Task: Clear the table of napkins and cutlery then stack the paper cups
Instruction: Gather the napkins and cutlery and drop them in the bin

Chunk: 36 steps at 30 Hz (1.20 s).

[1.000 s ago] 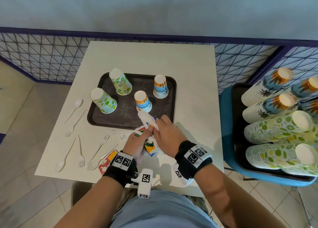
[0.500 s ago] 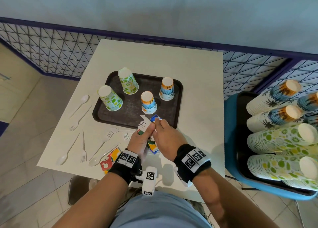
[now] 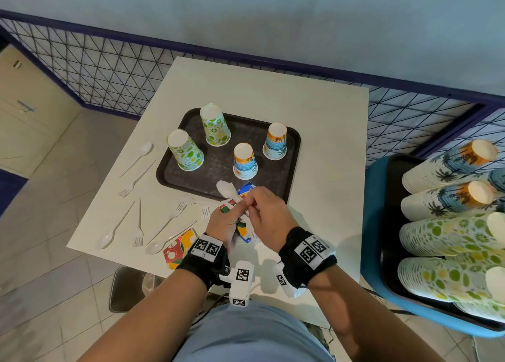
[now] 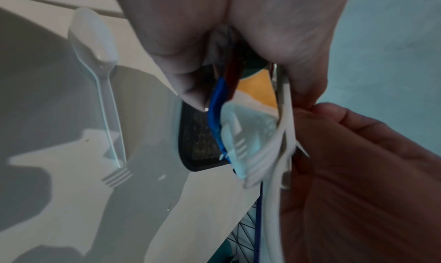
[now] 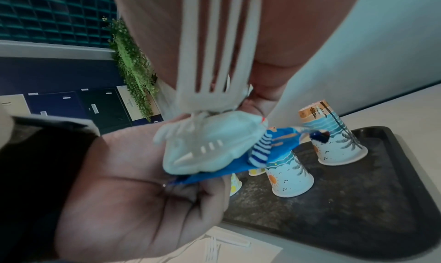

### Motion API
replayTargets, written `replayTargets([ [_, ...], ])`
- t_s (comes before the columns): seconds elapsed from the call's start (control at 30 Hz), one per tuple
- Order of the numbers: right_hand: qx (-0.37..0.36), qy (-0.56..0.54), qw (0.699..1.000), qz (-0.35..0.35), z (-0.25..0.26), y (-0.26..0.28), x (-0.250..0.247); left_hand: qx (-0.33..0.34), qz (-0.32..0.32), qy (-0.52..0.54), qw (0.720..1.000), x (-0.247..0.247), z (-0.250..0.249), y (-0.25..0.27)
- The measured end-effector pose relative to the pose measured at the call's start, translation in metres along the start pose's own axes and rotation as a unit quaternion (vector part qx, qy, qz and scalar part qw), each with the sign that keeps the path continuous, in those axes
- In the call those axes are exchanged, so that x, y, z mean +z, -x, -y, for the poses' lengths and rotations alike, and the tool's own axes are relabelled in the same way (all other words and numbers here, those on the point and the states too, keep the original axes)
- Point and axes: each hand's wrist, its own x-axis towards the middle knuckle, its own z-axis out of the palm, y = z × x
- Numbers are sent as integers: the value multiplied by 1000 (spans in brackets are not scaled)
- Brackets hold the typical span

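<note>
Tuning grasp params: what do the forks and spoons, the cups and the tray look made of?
Forks and spoons: white plastic, thin, slightly see-through with a gloss, going by the spoon in the left wrist view. Cups: printed paper, matte, standing upside down with white bases up. Tray: probably dark hard plastic, with a speckled textured surface; the material is unconfirmed.

Four paper cups (image 3: 244, 161) stand on the tray (image 3: 291, 170); loose cutlery (image 3: 138, 222) lies on the table (image 3: 328, 143) to its left.
</note>
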Motion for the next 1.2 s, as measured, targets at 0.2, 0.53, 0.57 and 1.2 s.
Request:
replayTargets([
  [0.2,-1,-16,999,-35,-2,3,4,19,0,1,1000,-1,-3,5],
  [0.53,-26,-8,995,-94,23,8,14,37,-74,-20,996,-50,-20,14],
  [0.57,-5,-33,994,-104,23,7,15,40,-82,-18,996,-62,-24,15],
  [1.2,71,245,948,190,73,10,192,48,-144,22,988,-278,-65,65],
])
